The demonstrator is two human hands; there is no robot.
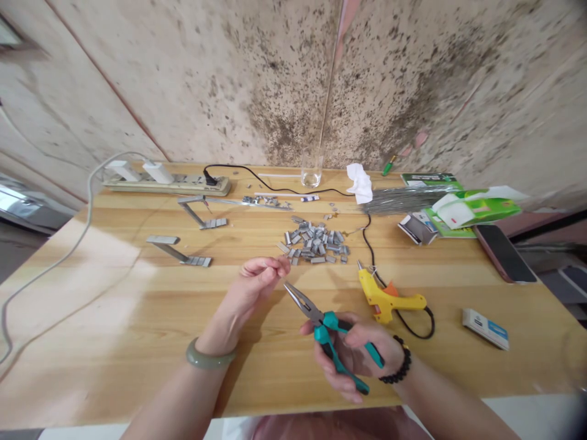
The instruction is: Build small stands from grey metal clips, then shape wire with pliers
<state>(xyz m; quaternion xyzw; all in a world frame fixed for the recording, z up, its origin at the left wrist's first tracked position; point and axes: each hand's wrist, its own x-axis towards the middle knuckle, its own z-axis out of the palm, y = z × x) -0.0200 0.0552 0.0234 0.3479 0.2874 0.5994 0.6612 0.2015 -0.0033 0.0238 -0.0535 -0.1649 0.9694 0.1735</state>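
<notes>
Holding pliers (pixel 312 310) in the right hand (pixel 358 360), with fingers partly curled around spread handles and not squeezing fully. Showing what appears to be a narrow gap between the jaws. Pinching the thumb and fingers of the left hand (pixel 254 281) nearly closed just beside the plier tips; not revealing whether anything small is between them.

Positioning the pliers above the near middle of the table (pixel 151 366), on the person's side of a pile of metal pieces (pixel 316 243) and to the left of a yellow glue gun (pixel 389 299). Resting the glue gun on the table beside its looped cord (pixel 433 321), near the right hand.

Risking a nipped fingertip, in judgement, by closing the handles while placing the left fingers so close to the tips. Risking a dropped or flicked small part, if holding one, through gripping only its edge or releasing the pinch too soon. Possibly risking a burn or snagged cord by swinging the right forearm or handles outward into the glue gun, if heating.

Pointing the plier tips forward and leftward, toward the left fingertips. Running the long axis diagonally, from the handle ends at near right to the tips at far left.
</notes>
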